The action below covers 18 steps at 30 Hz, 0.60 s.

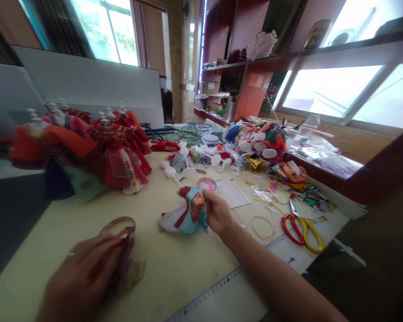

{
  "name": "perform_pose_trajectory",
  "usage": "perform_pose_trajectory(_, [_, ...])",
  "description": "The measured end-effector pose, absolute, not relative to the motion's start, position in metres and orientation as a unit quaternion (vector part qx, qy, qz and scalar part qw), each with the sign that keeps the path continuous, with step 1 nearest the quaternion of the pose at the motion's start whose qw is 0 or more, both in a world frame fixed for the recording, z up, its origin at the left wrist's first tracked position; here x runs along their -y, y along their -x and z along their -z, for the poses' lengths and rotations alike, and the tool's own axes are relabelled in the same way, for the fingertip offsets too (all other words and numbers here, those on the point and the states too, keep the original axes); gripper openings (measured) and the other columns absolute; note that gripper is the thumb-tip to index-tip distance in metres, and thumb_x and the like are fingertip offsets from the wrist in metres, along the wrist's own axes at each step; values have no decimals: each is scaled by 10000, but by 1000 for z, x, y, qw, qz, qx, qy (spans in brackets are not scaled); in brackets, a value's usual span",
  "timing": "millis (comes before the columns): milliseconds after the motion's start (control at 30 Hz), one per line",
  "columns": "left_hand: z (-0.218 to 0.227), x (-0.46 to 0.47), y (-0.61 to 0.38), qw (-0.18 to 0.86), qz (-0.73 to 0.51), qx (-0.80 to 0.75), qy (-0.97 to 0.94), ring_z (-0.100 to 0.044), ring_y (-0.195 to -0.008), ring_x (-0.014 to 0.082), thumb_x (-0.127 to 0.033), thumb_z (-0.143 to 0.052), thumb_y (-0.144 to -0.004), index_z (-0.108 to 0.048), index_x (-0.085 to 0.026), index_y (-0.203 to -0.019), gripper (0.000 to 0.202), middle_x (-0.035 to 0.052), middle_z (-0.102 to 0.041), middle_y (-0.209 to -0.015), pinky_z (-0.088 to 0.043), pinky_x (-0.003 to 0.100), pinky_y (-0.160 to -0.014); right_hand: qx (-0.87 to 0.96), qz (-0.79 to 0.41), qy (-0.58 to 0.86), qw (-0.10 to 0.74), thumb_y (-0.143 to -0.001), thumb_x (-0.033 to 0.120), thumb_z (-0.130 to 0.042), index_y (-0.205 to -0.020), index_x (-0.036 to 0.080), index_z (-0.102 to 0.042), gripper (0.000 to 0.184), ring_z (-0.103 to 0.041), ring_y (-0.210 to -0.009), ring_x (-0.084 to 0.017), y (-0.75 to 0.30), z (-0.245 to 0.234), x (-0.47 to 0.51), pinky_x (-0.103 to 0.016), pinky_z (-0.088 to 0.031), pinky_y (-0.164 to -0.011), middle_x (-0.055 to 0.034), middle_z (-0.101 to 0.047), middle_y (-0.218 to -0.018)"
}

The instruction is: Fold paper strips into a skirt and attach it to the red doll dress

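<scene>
On the left, my left hand [83,273] is closed around a roll of clear tape [121,220]; motion smears the fingers. Below that hand shows a blurred yellowish scrap [136,273], and I cannot make out whether it is attached. My right hand [218,212] pinches the edge of a small doll garment [190,212], turquoise and white with dark red trim and an orange-red fan-like print. Just behind the garment lies a second tape roll [207,183], with a white doll torso [169,170] to its left.
Dressed doll figures [117,152] in red and orange stand at the left. Red-and-yellow-handled scissors [302,230] lie at the right, by a clear ruler [218,286] along the front. Behind are a paper sheet [233,193], a fabric heap [268,141] and a shelf [245,65].
</scene>
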<state>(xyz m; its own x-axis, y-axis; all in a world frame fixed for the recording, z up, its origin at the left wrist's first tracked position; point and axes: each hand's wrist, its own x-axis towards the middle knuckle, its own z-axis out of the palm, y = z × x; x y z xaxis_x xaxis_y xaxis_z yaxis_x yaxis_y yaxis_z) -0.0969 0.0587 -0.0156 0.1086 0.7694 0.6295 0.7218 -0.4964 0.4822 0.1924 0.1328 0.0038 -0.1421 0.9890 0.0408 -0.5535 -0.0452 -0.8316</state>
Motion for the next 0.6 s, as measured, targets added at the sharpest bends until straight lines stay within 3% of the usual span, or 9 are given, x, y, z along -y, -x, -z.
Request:
perform_pose_trajectory(100, [9,-56,78,-4,-435,-440,-786,-609,-931,246,-264,-645,-751,-674,-267,-955,207,45,-686,-991,-438,378,-882,392,-661,289,570,-751,456,-633,-742,177,-582,283,-627,-695,-187,-189,-4,-129,-284,-517,-636,-34,-649,-684])
perform_pose_trajectory(167, [-3,-52,57,33,-430,-438,-789,-623,-926,241,-245,-660,-729,-684,-248,-925,197,52,-695,-967,-446,367,-883,413,-659,285,560,-775,442,-619,-743,189,-576,259,-611,-647,-157,-186,-5,-123,-260,-506,-606,-10,-638,-676])
perform_pose_trajectory(233, [-18,-51,33,136,-422,-489,-751,-621,-931,263,-314,-673,-717,-682,-237,-956,251,61,-697,-956,-457,392,-864,443,-658,281,541,-799,430,-608,-750,199,-580,239,-588,-587,-129,-182,-9,-113,-240,-491,-568,13,-627,-658])
perform_pose_trajectory(300, [-30,-52,10,312,-422,-535,-662,-618,-944,268,-352,-684,-708,-596,-223,-1161,478,88,-664,-1080,-492,376,-794,487,-658,272,505,-799,416,-627,-771,193,-615,224,-586,-572,-127,-179,-14,-102,-247,-490,-566,11,-632,-656])
perform_pose_trajectory(333, [-35,-53,2,404,-436,-521,-612,-633,-898,260,-355,-677,-712,-593,-210,-1162,480,91,-673,-1054,-505,361,-752,508,-660,265,486,-784,399,-653,-784,183,-641,216,-607,-617,-142,-178,-17,-97,-264,-500,-606,-7,-648,-684])
perform_pose_trajectory(433, [-37,-56,-7,590,-453,-456,-489,-651,-774,237,-343,-599,-775,-667,-162,-1016,309,82,-706,-849,-509,341,-705,597,-585,279,472,-800,375,-642,-841,174,-689,211,-636,-853,-194,-180,-22,-92,-317,-496,-793,-54,-689,-854])
perform_pose_trajectory(533, [-29,-55,5,627,-489,-458,-397,-648,-800,211,-277,-652,-721,-696,-155,-888,211,58,-705,-824,-502,301,-753,649,-469,341,492,-882,387,-513,-892,193,-676,253,-636,-856,-183,-185,-20,-100,-326,-495,-792,-50,-692,-898])
perform_pose_trajectory(600, [-24,-51,17,620,-512,-481,-350,-644,-794,186,-245,-667,-683,-697,-155,-794,145,41,-703,-801,-497,268,-757,656,-441,374,485,-878,374,-516,-894,188,-667,240,-635,-821,-181,-189,-17,-107,-324,-497,-756,-51,-688,-881])
